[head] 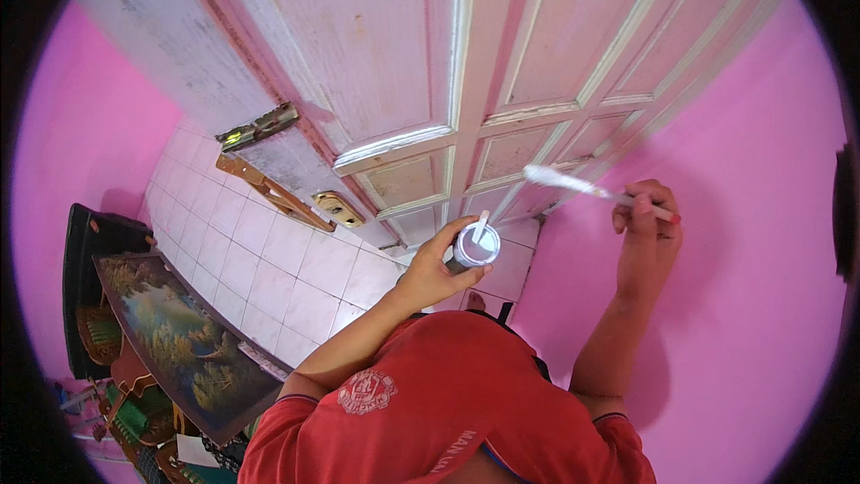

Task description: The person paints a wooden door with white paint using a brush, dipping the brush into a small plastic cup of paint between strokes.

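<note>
My left hand (433, 268) is wrapped around a small open paint can (478, 245), held upright in front of my chest. White paint and a pale stick or strip show at the can's mouth. Raised to the right, my right hand (648, 212) grips the thin handle of a paintbrush (561, 180), whose white-coated bristles point left towards the door. The brush is apart from the door. The panelled wooden door (376, 47) stands before me, with patchy pinkish-white panels and whiter mouldings.
A metal lock (258, 128) and a brass handle plate (339, 208) sit on the door's edge. A pink wall (752, 269) is close on the right. A landscape painting (188, 343) leans at the lower left near carved wooden furniture. White tiles (269, 276) cover the floor.
</note>
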Demonstrator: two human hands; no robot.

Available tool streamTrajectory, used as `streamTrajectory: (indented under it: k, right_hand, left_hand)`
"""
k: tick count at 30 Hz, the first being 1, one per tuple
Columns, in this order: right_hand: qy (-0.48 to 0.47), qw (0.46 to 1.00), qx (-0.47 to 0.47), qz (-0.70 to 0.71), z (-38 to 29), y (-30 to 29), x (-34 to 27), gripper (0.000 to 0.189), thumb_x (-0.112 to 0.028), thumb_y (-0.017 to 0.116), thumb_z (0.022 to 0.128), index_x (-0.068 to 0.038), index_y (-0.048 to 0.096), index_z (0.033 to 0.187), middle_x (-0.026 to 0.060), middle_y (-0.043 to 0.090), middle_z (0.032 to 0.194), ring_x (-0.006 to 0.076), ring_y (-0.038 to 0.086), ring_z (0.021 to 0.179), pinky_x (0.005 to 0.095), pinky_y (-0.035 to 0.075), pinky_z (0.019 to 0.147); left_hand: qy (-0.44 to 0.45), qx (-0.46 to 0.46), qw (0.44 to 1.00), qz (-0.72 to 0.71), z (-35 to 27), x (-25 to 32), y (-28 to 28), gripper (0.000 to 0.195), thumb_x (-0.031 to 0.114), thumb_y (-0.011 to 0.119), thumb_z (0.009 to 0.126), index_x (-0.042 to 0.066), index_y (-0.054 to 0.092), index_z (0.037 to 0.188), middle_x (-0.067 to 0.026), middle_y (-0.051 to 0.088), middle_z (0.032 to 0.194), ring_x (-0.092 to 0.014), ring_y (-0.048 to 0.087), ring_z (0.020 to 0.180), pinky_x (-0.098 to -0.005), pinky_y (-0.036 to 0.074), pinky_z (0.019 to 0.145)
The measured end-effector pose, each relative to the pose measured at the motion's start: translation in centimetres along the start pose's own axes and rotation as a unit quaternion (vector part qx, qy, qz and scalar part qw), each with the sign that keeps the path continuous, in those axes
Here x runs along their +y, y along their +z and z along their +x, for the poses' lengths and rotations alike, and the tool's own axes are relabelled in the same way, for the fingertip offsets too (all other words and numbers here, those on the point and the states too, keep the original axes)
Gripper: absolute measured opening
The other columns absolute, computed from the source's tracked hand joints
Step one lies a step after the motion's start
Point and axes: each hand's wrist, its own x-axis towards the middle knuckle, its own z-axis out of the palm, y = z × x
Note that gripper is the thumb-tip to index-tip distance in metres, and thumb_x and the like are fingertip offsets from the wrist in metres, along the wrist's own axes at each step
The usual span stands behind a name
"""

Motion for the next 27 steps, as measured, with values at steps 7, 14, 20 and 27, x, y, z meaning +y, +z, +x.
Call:
streamTrajectory:
  k: [7,14,20,27]
  right_hand:
    - [-0.050,0.972,-0.172,-0.155,-1.6,1.5,-2.0,0.009,-0.005,0.072,0.091,-0.002,0.065,0.094,0.0013,0.060,0.084,0.0085,0.053,0.071,0.0244,0.043,0.063]
    - [0.031,0.950,-0.216,-0.222,-2.8,2.4,-1.8,0.013,-0.006,0.074,0.089,-0.002,0.063,0.093,0.0040,0.063,0.082,0.0102,0.056,0.069,0.0278,0.046,0.062]
    - [0.032,0.940,-0.232,-0.249,-3.4,3.2,-0.8,0.016,-0.009,0.074,0.086,-0.002,0.062,0.094,0.0098,0.063,0.080,0.0189,0.059,0.064,0.0331,0.048,0.060]
    - [-0.034,0.924,-0.251,-0.285,-3.8,4.2,0.2,0.018,-0.012,0.074,0.084,-0.003,0.061,0.093,0.0144,0.063,0.081,0.0306,0.064,0.067,0.0395,0.050,0.061]
  left_hand:
    - [0.011,0.004,0.999,0.031,0.9,0.5,0.3,0.078,0.016,0.087,0.079,0.004,0.049,0.146,-0.0160,0.064,0.135,-0.026,0.063,0.124,-0.0364,0.047,0.107]
    - [0.027,-0.010,0.999,0.031,1.1,0.4,0.9,0.077,0.014,0.087,0.078,0.004,0.051,0.145,-0.0155,0.066,0.131,-0.026,0.064,0.121,-0.0369,0.049,0.104]
    - [0.030,-0.006,0.999,0.044,1.0,0.5,1.2,0.076,0.014,0.087,0.078,0.005,0.051,0.144,-0.0153,0.066,0.130,-0.026,0.065,0.119,-0.0368,0.050,0.102]
    - [0.036,-0.019,0.998,0.053,0.9,1.0,1.0,0.076,0.014,0.087,0.077,0.005,0.052,0.144,-0.0151,0.067,0.128,-0.025,0.066,0.116,-0.0361,0.050,0.100]
